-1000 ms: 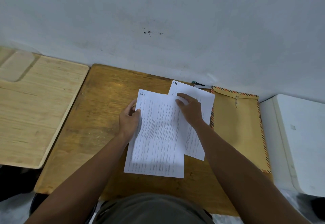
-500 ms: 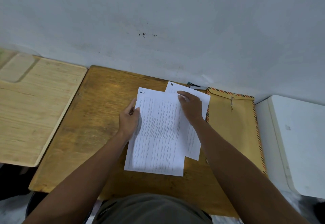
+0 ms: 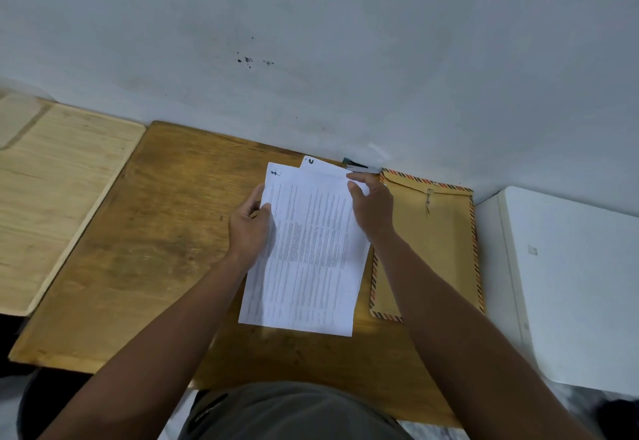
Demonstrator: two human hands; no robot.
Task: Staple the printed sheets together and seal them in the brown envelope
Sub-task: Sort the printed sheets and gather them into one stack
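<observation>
Two printed sheets (image 3: 307, 249) lie nearly stacked on the brown wooden desk (image 3: 155, 249); the lower sheet's top corner (image 3: 316, 164) peeks out above the upper one. My left hand (image 3: 250, 225) grips the sheets' left edge. At the right edge, my right hand (image 3: 371, 209) holds the sheets with curled fingers. The brown envelope (image 3: 435, 253), with striped border and a string clasp, lies flat just right of the sheets. A dark stapler (image 3: 356, 165) lies against the wall, mostly hidden behind the paper.
A pale wooden board (image 3: 52, 197) adjoins the desk on the left. A white box-like surface (image 3: 570, 284) stands at the right. The grey wall (image 3: 311, 42) rises directly behind the desk. My lap shows below the desk's near edge.
The right-hand sheet has slid left under the left one, so both now nearly overlap. My right hand moved from on top of it to the stack's right edge.
</observation>
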